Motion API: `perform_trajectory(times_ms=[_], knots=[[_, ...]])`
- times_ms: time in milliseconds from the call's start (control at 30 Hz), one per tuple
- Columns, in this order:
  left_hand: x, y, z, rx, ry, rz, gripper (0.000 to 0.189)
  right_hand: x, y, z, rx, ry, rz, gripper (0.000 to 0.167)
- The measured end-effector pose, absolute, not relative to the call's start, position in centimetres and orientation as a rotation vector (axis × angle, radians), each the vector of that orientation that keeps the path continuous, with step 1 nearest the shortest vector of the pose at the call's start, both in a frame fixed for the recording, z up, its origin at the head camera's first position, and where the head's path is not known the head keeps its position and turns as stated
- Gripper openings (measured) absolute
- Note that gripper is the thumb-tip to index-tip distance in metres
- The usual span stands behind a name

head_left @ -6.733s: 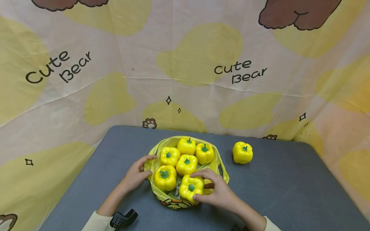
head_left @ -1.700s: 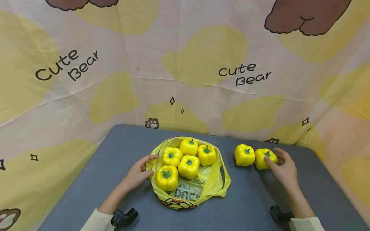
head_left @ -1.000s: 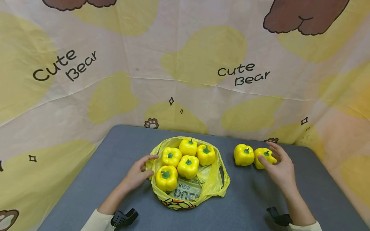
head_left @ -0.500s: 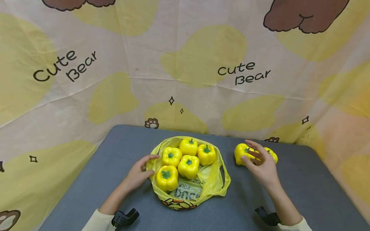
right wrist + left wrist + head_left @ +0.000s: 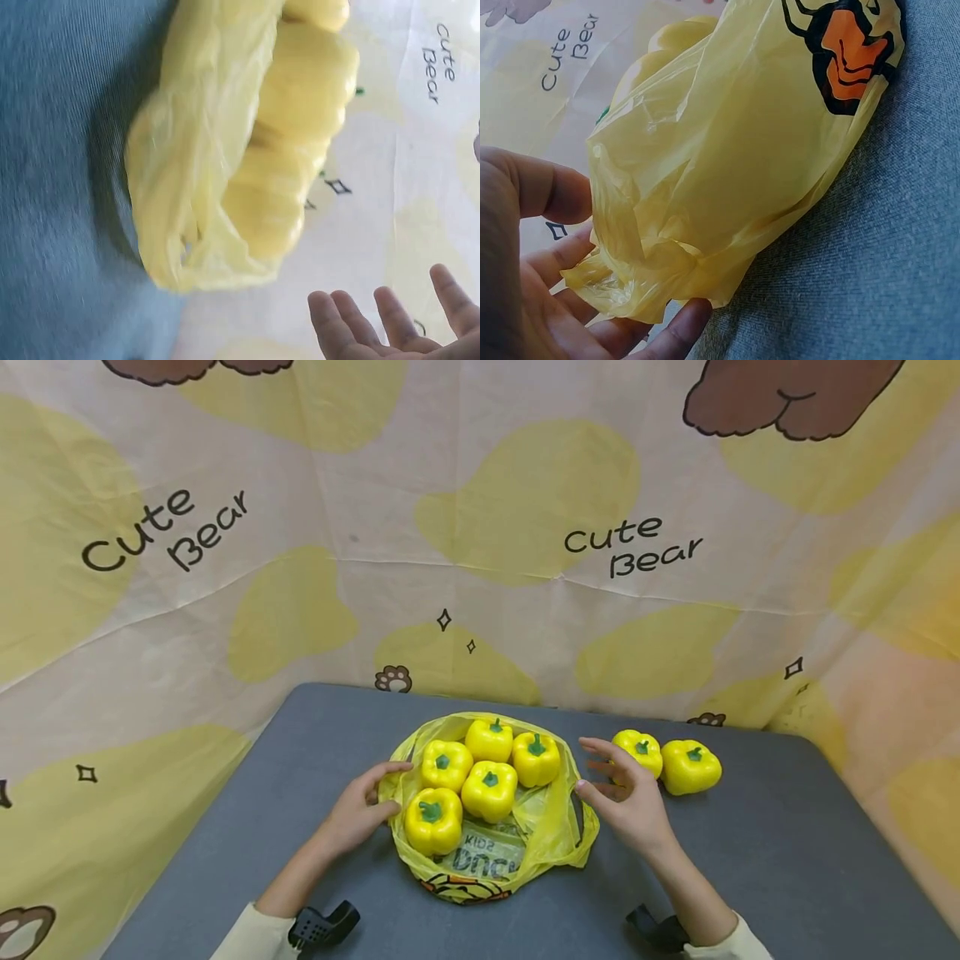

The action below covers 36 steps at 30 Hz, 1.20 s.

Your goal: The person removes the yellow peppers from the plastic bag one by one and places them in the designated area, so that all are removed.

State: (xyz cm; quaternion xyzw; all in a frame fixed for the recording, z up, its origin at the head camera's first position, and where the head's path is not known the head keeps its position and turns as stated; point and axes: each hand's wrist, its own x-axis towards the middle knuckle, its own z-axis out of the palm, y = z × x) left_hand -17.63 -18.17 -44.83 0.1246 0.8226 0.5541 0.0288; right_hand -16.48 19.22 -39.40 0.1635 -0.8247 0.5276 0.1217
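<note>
A yellow plastic bag (image 5: 558,831), its mouth spread wide, holds several yellow bell peppers (image 5: 489,792) with green stems. At its left rim my left hand (image 5: 356,810) holds the edge; in the left wrist view the thumb and fingers (image 5: 682,330) are around the bunched plastic (image 5: 630,277). My right hand (image 5: 630,802) hovers by the bag's right rim, fingers spread and nothing in them. In the right wrist view the right fingers (image 5: 397,322) are apart from the bag (image 5: 187,172). Printed lettering shows on the bag's bare front part.
Two more yellow bell peppers (image 5: 692,767) stand side by side on the grey table (image 5: 765,843), right of the bag; my right hand partly covers the nearer one. A patterned cloth (image 5: 495,510) hangs behind the table's far edge.
My right hand lifted a bell pepper from the bag, set it beside the one on the table, let go, and came back left to the bag's rim. My left hand stayed put.
</note>
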Motion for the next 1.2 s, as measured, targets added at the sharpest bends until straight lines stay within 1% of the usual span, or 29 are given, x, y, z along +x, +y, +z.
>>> perform_trajectory(times_ms=[333, 800, 1200], knots=[[-17.7, -18.1, -44.9, 0.387, 2.551, 1.696, 0.051, -16.4, 17.3, -40.1, 0.589, -2.346, 1.659, 0.046], [-17.8, -18.1, -44.9, 0.405, 2.571, 1.700, 0.050, -16.8, 14.4, -41.4, 0.694, -2.336, 1.786, 0.047], [-17.8, -18.1, -44.8, 0.424, 2.587, 1.692, 0.050, -17.2, 12.4, -42.5, 0.589, -2.495, 1.735, 0.051]])
